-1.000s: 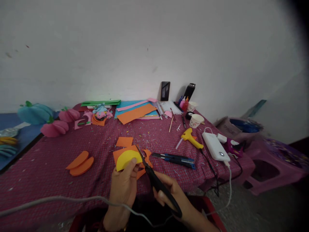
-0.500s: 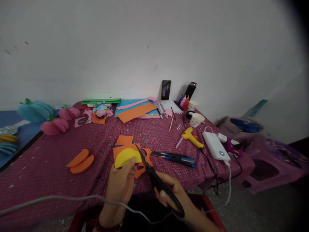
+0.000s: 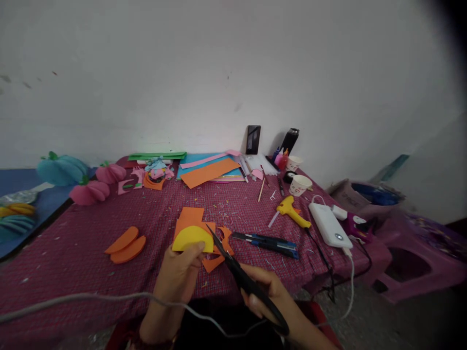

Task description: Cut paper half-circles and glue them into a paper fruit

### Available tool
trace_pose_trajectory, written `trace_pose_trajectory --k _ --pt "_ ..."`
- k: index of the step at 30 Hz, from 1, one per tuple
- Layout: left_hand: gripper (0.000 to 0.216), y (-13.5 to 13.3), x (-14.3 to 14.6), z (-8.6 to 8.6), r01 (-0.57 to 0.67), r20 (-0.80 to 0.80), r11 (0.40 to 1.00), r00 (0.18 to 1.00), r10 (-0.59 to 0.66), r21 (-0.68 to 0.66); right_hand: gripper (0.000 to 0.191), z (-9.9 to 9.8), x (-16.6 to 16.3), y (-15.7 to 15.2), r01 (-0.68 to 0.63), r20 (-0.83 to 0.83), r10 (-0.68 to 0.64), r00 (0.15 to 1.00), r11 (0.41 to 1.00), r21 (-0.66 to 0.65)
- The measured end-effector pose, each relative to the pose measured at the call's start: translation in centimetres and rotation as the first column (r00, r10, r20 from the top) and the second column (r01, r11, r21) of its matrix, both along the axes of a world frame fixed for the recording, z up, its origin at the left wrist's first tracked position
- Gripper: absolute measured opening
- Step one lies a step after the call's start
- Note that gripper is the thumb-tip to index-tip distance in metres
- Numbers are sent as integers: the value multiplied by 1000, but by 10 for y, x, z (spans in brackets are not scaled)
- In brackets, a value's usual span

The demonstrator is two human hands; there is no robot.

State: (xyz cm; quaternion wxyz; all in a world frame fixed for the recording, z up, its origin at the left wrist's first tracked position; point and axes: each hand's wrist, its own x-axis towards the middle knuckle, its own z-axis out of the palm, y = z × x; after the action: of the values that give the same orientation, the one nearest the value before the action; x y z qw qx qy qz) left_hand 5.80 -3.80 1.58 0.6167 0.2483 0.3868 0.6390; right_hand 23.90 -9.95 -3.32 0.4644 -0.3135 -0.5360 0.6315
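Now | left hand (image 3: 178,277) grips yellow half-circle (image 3: 192,239) | right hand (image 3: 268,296) grips black scissors (image 3: 248,284)

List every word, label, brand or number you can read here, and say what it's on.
Nothing here reads clearly.
Front paper cup: red marks, too small to read.
Rear paper cup: nothing legible.
Cardboard box: faint lettering, blurred.
Power bank: a lit dot, no words.
Scissors in the right hand, yellow paper in the left hand: no print shows.

Matt paper yellow half-disc (image 3: 192,239); scissors (image 3: 243,279) handles likely plastic; tablecloth (image 3: 73,253) woven cloth; power bank (image 3: 330,224) glossy plastic
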Motion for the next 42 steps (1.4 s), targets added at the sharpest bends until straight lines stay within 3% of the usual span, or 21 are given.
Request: trace_pose_trajectory --k 8,18,30,42 --pt "12 -1 6 10 50 -44 999 998 -51 -18 60 1 11 -2 -24 45 27 999 998 -59" --pt "11 -8 24 2 78 -22 996 997 -79 -31 73 7 8 -1 -16 0 16 1000 998 -59" --pt "10 -11 28 5 9 -90 997 996 -16 -71 70 -4 5 -6 12 -126 -26 992 994 -108" --pt "9 -8 21 10 13 -211 996 977 -32 -90 68 -6 6 -8 45 -87 -52 995 996 -80"
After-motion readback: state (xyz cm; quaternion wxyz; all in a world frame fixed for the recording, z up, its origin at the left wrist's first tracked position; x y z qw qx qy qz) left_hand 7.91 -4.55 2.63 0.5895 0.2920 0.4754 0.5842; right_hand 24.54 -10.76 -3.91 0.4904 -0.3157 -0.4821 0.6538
